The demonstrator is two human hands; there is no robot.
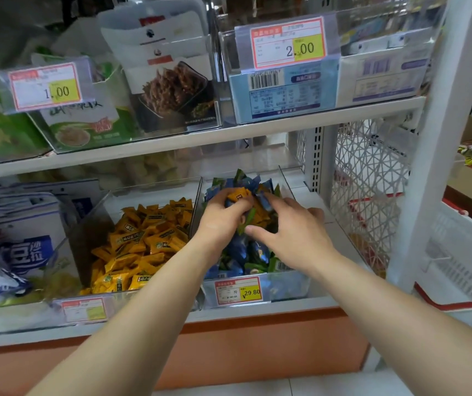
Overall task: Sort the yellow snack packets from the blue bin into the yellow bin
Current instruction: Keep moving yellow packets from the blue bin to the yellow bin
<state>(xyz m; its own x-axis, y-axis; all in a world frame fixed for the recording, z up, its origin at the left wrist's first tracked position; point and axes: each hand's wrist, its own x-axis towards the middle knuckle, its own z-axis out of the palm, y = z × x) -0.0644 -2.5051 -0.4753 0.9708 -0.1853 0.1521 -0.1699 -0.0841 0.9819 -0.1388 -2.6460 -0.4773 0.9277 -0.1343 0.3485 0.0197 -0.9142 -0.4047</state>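
Two hands: both are reaching into the blue bin [289, 284] on the lower shelf [272, 309].
Left hand [220, 221]: is curling its fingers round yellow snack packets [239, 195] atop the blue packets [237, 252].
Right hand [294, 228]: is hovering with fingers spread, gripping nothing.
Yellow bin [154, 192]: is sitting just left, half full.
Around: the upper shelf [229, 132] is overhanging both bins; a price tag [239, 291] is fronting the blue bin.

Lower centre of the frame, the yellow snack packets [140, 247] carry dark label patches with a green round mark. Just right, the mixed packets [237, 252] are blue and green, with stray yellow packets [239, 194] on top. The price tags [237, 291] are white, red-bordered, with yellow squares. Upper left, cartons [83, 124] in green and white; upper right, pale blue boxes [283, 92]. The lattice panel [366, 181] is white, the shelf base [257, 338] orange.
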